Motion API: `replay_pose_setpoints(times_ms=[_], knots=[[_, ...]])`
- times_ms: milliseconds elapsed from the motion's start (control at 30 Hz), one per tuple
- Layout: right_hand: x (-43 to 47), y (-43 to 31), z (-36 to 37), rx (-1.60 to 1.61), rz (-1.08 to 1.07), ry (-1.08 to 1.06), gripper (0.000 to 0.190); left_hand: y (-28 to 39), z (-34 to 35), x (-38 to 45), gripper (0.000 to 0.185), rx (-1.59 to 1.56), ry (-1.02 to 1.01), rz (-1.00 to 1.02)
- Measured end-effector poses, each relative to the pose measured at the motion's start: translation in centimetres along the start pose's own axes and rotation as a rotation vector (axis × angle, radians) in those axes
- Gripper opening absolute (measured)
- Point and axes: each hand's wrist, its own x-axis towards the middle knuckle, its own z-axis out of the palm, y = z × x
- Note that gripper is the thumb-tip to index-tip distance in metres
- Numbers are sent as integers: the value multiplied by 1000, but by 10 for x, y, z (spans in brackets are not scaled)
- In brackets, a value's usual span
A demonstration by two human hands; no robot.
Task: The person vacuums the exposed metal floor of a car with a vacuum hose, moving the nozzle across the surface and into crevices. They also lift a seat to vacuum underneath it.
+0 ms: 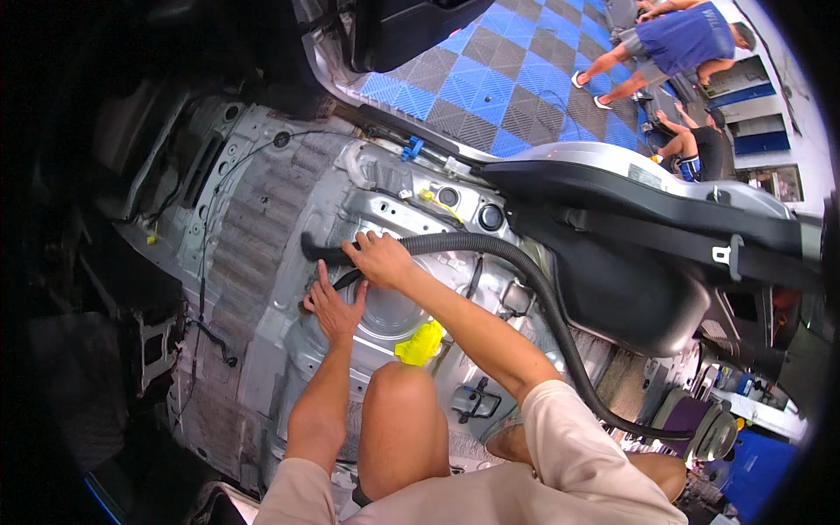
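A black ribbed vacuum hose [545, 289] arcs across the stripped metal floor pan [259, 197] of a vehicle. My right hand [377, 259] is wrapped over the hose near its front end, where a bent dark nozzle [315, 248] rests against a raised step of the floor. Just below the nozzle, my left hand [336, 307] has its fingers spread, the tips at the metal surface. A short dark strip [346, 279] runs between its thumb and index finger; whether they touch it is unclear. A bright yellow cloth or wad [420, 342] lies close to my knee.
A wheeled vacuum canister [695, 426] stands at the hose's far end. Black side trim [623, 282] with a seat belt borders the right. Loose wiring and a yellow connector [426, 195] lie along the sill. Outside, two people [682, 42] are on blue-and-grey floor tiles [479, 85].
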Motion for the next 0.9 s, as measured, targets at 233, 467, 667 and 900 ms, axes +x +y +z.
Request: replay_pose_setpoints(times_ms=[233, 467, 667, 900], knots=[[-48, 19, -160, 101, 314, 387, 63, 0, -3, -1, 94, 20, 52, 29], [-143, 36, -438, 541, 835, 188, 55, -8, 4, -2, 79, -5, 65, 41], [-179, 80, -425, 268, 997, -53, 59, -13, -6, 11, 88, 4, -109, 49], [-155, 189, -222, 326, 764, -178, 68, -15, -8, 20, 100, 51, -155, -19]])
